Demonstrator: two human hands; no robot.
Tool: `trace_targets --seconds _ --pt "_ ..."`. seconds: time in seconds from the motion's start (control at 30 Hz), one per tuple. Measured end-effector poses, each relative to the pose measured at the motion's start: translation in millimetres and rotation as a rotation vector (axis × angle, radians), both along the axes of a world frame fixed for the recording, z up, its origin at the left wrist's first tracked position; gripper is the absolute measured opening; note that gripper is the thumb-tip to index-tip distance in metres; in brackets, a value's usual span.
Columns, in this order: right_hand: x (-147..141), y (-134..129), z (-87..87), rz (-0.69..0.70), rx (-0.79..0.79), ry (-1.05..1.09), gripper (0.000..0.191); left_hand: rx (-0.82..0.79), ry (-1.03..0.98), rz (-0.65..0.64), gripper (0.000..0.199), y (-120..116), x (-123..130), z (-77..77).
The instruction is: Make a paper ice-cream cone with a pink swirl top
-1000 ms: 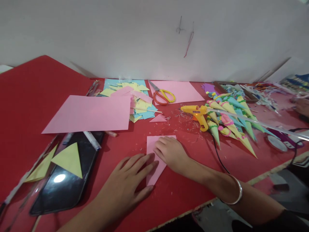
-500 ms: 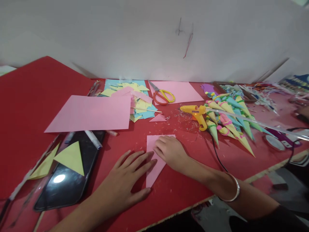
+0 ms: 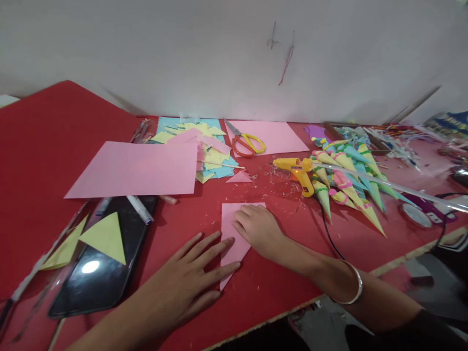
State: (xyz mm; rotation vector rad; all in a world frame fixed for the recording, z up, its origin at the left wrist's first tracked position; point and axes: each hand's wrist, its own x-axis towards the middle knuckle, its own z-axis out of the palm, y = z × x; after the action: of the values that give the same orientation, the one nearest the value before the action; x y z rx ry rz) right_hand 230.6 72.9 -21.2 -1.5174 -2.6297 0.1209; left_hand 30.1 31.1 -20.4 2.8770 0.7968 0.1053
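- Fingers spread, the left hand (image 3: 186, 280) lies open, touching the pink paper piece (image 3: 230, 248).
- Right hand (image 3: 259, 231) curls on this piece; whether it grips, I cannot tell.
- Pink paper piece: flat on the red table (image 3: 285, 278).
- Beyond: scissors (image 3: 244, 141), glue gun (image 3: 298, 170) beside paper cones (image 3: 351, 180).

Red bench (image 3: 270, 292) against pale wall (image 3: 164, 58). Yellow glue gun (image 3: 294, 168) lies on its side, nozzle left, long clear stick (image 3: 387, 185) out the back, across the pile of pastel cones (image 3: 349, 180). Scissors (image 3: 246, 143), red/yellow handles, partly on a flat pink sheet (image 3: 283, 136) by the wall. Left of them: mixed paper scraps (image 3: 215, 158). Big pink sheet (image 3: 135, 170) overlaps far end of black glossy slab (image 3: 97, 280); yellow triangle (image 3: 107, 237) and white marker (image 3: 140, 210) on the slab. Purple paper (image 3: 316, 132) beside tray (image 3: 378, 146), far right.
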Motion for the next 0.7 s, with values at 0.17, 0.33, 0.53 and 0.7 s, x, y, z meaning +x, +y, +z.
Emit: trace_targets --seconds 0.17,0.33,0.53,0.7 --pt "0 0 0.0 0.011 0.007 0.005 0.021 0.019 -0.016 -0.054 0.051 1 -5 0.7" --pt "0 0 -0.4 0.025 0.017 0.011 0.020 -0.048 -0.016 -0.184 0.039 6 -9 17.4" --pt "1 1 -3.0 0.015 0.041 0.028 0.021 -0.201 -0.067 -0.211 0.029 11 -7 37.7" --pt "0 1 -2.9 0.020 0.041 0.015 0.022 -0.313 -0.198 -0.120 0.021 5 4 39.0"
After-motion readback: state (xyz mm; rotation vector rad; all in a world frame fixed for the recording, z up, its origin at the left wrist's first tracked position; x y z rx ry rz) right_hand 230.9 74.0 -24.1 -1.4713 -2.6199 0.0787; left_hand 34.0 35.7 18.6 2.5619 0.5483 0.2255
